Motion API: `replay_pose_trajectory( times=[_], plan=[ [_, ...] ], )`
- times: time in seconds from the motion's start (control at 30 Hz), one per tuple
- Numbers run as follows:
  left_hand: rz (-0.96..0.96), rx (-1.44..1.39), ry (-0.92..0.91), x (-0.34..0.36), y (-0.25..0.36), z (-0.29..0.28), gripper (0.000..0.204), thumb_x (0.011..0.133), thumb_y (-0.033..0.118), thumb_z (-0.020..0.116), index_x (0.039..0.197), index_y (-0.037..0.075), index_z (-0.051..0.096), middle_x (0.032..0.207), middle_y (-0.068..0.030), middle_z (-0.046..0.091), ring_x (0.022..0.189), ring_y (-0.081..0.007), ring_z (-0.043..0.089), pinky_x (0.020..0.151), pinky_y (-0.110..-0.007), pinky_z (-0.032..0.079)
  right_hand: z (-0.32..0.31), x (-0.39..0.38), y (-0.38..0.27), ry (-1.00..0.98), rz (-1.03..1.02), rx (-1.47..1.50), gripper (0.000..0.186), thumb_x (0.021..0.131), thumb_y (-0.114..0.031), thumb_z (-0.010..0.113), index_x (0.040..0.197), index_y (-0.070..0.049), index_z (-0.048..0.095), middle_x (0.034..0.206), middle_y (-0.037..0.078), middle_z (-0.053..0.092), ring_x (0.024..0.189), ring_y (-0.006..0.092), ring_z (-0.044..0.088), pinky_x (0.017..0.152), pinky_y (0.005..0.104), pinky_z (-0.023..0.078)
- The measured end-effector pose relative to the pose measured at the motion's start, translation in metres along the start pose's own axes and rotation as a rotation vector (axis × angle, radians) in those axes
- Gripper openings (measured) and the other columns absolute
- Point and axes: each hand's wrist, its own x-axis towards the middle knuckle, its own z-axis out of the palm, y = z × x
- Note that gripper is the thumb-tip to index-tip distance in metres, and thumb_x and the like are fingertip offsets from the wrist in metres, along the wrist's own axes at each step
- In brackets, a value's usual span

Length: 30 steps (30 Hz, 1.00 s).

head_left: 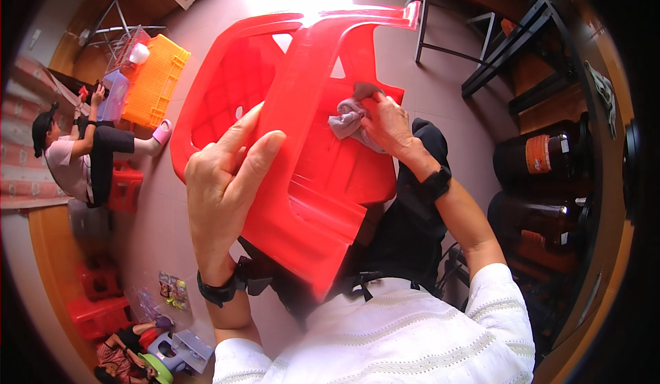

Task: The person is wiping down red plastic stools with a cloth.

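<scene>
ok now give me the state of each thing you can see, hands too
red plastic chair: tipped over in front of the person
grey cloth: bunched up, against the chair
right hand: closed on the cloth
left hand: at the chair's edge, thumb extended; grip unclear
black wristband: fastened on the right wrist
pink shoe: worn by the seated person
dark containers: capped or not, cannot tell

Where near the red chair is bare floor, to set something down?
Bare floor shows between the red chair and the dark table frame at upper right. Another patch lies between the left hand and the red stool by the seated person. It is crowded on the right, where dark containers stand close together, and left of the yellow crate.
</scene>
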Motion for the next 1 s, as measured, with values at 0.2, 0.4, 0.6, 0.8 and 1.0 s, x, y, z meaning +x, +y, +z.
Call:
replay_pose_trajectory(
  times=[0.2,0.4,0.6,0.8,1.0],
  plan=[
    [0.047,-0.009,-0.004,-0.002,-0.007,-0.012,0.047,0.089,0.033,0.063,0.118,-0.003,0.06,0.068,-0.0134,0.066,0.051,-0.0103,0.059,0.048,-0.024,0.043,0.031,0.054,-0.059,-0.234,0.497,1.38,0.034,0.085,-0.024,0.058,0.107,0.001,0.061,0.09,0.008,0.066,0.077,0.0196,0.065,0.068,0.0332,0.051],
    [0.087,0.064,0.006,-0.004,-0.005,-0.023,0.048,0.087,0.037,0.063,0.118,0.0,0.061,0.058,-0.0126,0.06,0.043,-0.0161,0.053,0.048,-0.029,0.043,0.04,0.118,-0.127,-0.317,0.575,1.705,0.019,0.086,-0.018,0.061,0.096,-0.002,0.061,0.085,0.004,0.062,0.071,0.0089,0.057,0.056,0.0241,0.046],
    [0.053,0.156,-0.05,-0.006,-0.008,-0.029,0.052,0.086,0.042,0.063,0.117,0.0,0.062,0.057,-0.0116,0.059,0.042,-0.0172,0.05,0.048,-0.032,0.042,0.039,0.141,-0.136,-0.943,0.555,2.728,0.019,0.084,-0.023,0.067,0.094,-0.007,0.062,0.086,0.003,0.061,0.073,0.0056,0.056,0.066,0.0202,0.047],
    [0.091,0.128,-0.048,-0.003,-0.012,-0.021,0.05,0.085,0.039,0.064,0.116,-0.001,0.062,0.065,-0.0144,0.064,0.047,-0.019,0.057,0.05,-0.031,0.044,0.043,0.141,-0.133,-0.446,0.031,2.024,0.025,0.094,-0.021,0.053,0.111,-0.002,0.059,0.088,0.002,0.064,0.079,0.0114,0.062,0.071,0.0251,0.05],
    [-0.027,0.106,-0.131,0.002,-0.004,-0.028,0.049,0.091,0.031,0.06,0.125,-0.004,0.055,0.075,-0.0088,0.067,0.07,-0.0064,0.06,0.063,-0.022,0.048,0.019,0.086,-0.216,-0.232,0.364,2.067,0.032,0.09,-0.017,0.062,0.12,-0.009,0.052,0.101,0.0,0.058,0.091,0.0108,0.056,0.079,0.0288,0.049]
  ],
)
